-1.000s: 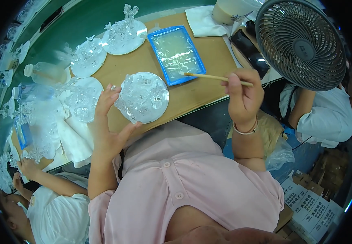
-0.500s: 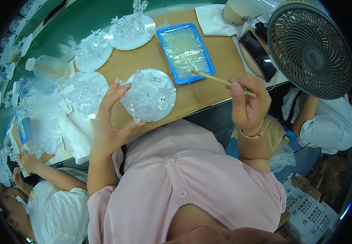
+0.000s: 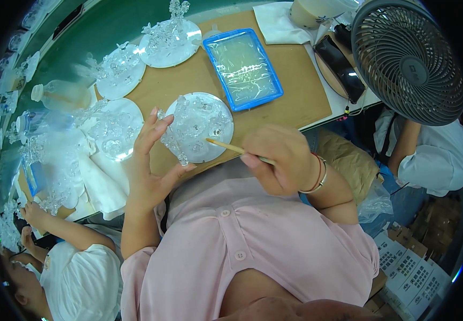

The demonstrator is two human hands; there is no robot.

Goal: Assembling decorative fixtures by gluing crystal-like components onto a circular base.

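Green table (image 3: 105, 29), partly covered by a brown sheet (image 3: 301, 75). On the sheet, a blue tray (image 3: 257, 102) and, to its lower left, a round white plate (image 3: 205, 157) bearing clear pieces (image 3: 194, 119). Three similar plates (image 3: 191, 48) curve around the left, beside a bottle (image 3: 64, 96). White cloths (image 3: 103, 187) lie at left and upper right.

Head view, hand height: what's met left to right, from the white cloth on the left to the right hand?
White cloth → left hand → clear piece → round white plate → thin stick → right hand.
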